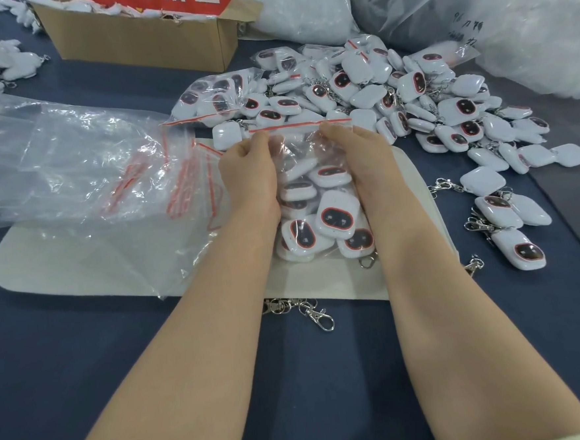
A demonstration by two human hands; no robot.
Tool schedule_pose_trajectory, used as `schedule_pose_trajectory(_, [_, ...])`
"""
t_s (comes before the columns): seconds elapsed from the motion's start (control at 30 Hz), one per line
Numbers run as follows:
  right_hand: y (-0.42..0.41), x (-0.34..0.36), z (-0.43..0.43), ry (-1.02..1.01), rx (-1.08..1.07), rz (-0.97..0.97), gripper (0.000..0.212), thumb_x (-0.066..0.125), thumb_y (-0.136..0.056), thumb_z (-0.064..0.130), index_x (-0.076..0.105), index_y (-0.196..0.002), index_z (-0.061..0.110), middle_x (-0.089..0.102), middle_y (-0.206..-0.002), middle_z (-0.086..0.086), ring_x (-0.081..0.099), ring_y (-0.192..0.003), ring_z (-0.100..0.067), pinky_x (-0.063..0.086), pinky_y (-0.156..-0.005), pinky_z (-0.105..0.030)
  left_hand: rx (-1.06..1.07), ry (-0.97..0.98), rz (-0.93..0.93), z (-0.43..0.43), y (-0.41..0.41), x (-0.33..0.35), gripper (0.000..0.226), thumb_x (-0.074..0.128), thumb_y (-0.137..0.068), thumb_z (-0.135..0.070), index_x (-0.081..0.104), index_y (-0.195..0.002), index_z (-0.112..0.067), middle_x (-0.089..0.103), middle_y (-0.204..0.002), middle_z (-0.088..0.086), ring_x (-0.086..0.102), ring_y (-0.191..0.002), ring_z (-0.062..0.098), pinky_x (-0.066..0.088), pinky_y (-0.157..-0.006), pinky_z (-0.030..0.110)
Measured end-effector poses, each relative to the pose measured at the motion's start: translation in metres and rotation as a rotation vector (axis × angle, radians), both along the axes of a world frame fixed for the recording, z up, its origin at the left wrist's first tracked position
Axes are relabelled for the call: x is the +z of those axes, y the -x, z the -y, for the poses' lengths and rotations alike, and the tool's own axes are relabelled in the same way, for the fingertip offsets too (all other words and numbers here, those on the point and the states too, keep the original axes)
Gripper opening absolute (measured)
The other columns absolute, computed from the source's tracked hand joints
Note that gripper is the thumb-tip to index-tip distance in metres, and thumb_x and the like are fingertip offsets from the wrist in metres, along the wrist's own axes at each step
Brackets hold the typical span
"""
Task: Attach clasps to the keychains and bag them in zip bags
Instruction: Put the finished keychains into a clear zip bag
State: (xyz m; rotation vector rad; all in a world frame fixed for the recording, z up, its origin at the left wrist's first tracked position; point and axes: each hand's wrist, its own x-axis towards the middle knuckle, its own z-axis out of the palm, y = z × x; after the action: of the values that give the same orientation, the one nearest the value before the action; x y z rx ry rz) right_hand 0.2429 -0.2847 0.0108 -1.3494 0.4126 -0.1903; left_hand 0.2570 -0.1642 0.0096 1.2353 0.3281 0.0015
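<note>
1. The person's left hand (249, 174) and right hand (356, 156) both pinch the top of a clear plastic zip bag with a red seal strip (319, 217), one hand at either side of its mouth, fingers curled over the plastic just below the strip.
2. That zip bag lies on a cream felt mat (79, 265) in the middle of the dark blue surface (86, 364), between the two forearms. It is packed with white rounded-square keychains, each with a dark oval face ringed in red, and one silver ring pokes against the bag's near right corner.
3. Beyond the hands, a big heap of loose white keychains (421, 104) spreads toward the far right (some face up, some showing only their plain white backs).
4. At the far left edge of that heap lies a second filled zip bag (211, 98), its red strip toward the mat.
5. To the left, a slack stack of empty clear zip bags (82, 165) overlaps the mat's far left part, with red strips showing through the layers.
6. A short string of silver metal swivel clasps (308, 311) lies on the surface just at the mat's near edge.
7. On the right, a small cluster of keychains with clasps attached (508, 218) sits apart from the heap.
8. At the far side stand an open brown cardboard box (139, 44) and bulky translucent plastic sacks (438, 0).
</note>
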Motion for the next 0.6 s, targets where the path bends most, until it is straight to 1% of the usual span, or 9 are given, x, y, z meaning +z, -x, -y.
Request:
schedule_pose_trajectory(0.07, [0.0001,-0.0006,-0.0003,0.0,0.002,0.01,0.032,0.068,-0.086,0.012,0.073,-0.054,0.016,0.073,-0.071,-0.006,0.067,-0.065,-0.021,0.057,-0.073,-0.035,0.018,-0.015,0.003,0.0002,-0.0013,-0.0002,0.022,0.056,-0.087,-0.008,0.059,-0.066,-0.011,0.064,-0.073,0.005,0.06,-0.074,0.022,0.054,-0.079,0.043])
schedule_pose_trajectory(0.17, [0.0,-0.0013,0.0003,0.036,0.009,0.013,0.031,0.068,-0.086,0.014,0.075,-0.056,0.017,0.073,-0.071,-0.006,0.067,-0.065,-0.021,0.057,-0.07,-0.034,0.033,-0.032,0.008,0.0011,-0.0024,-0.0013,0.018,0.056,-0.088,-0.009,0.057,-0.071,-0.011,0.064,-0.078,0.007,0.06,-0.077,0.022,0.053,-0.083,0.044])
schedule_pose_trajectory(0.27, [0.0001,-0.0002,-0.0004,0.045,0.001,0.002,0.019,0.069,-0.085,0.015,0.074,-0.067,0.013,0.074,-0.078,-0.009,0.069,-0.071,-0.024,0.058,-0.075,-0.039,0.037,-0.058,0.024,0.0023,-0.0024,-0.0033,0.017,0.054,-0.091,-0.011,0.057,-0.073,-0.013,0.064,-0.074,0.001,0.061,-0.075,0.018,0.053,-0.084,0.042])
schedule_pose_trajectory(0.33, [0.0015,0.0014,-0.0014,0.048,0.004,-0.003,0.012,0.069,-0.086,0.015,0.073,-0.076,0.011,0.075,-0.082,-0.012,0.07,-0.074,-0.026,0.058,-0.076,-0.04,0.039,-0.069,0.027,0.0021,-0.0032,-0.0043,0.017,0.054,-0.092,-0.014,0.057,-0.075,-0.013,0.065,-0.078,0.002,0.063,-0.081,0.021,0.054,-0.087,0.043])
schedule_pose_trajectory(0.4, [0.0026,0.0023,-0.0025,0.069,0.024,-0.003,0.012,0.069,-0.086,0.017,0.073,-0.08,0.008,0.074,-0.087,-0.015,0.069,-0.077,-0.029,0.058,-0.078,-0.041,0.023,-0.051,0.026,0.0016,-0.0042,-0.0047,0.017,0.056,-0.091,-0.015,0.059,-0.075,-0.012,0.066,-0.081,0.005,0.064,-0.086,0.025,0.053,-0.089,0.044])
schedule_pose_trajectory(0.43, [0.0035,0.0029,-0.0033,0.076,0.04,-0.003,0.013,0.068,-0.086,0.017,0.073,-0.081,0.006,0.074,-0.089,-0.018,0.068,-0.078,-0.031,0.057,-0.079,-0.043,0.006,-0.02,0.031,0.0018,-0.0039,-0.0044,0.017,0.058,-0.09,-0.014,0.06,-0.074,-0.011,0.066,-0.08,0.006,0.064,-0.084,0.026,0.054,-0.087,0.043])
schedule_pose_trajectory(0.5, [0.0049,0.0041,-0.005,0.08,0.053,0.002,0.014,0.067,-0.087,0.015,0.073,-0.084,0.003,0.071,-0.093,-0.025,0.067,-0.078,-0.032,0.056,-0.079,-0.046,-0.051,0.005,0.044,0.0027,-0.0041,-0.0047,0.014,0.063,-0.087,-0.016,0.061,-0.076,-0.008,0.066,-0.08,0.011,0.063,-0.077,0.026,0.054,-0.077,0.041])
schedule_pose_trajectory(0.6, [0.005,0.0049,-0.0054,0.116,0.044,-0.005,0.013,0.067,-0.087,0.014,0.072,-0.086,0.002,0.071,-0.095,-0.026,0.067,-0.079,-0.033,0.055,-0.082,-0.049,-0.135,-0.032,0.021,0.0029,-0.0038,-0.0049,0.014,0.069,-0.084,-0.019,0.064,-0.088,-0.006,0.07,-0.087,0.013,0.068,-0.076,0.028,0.057,-0.064,0.037])
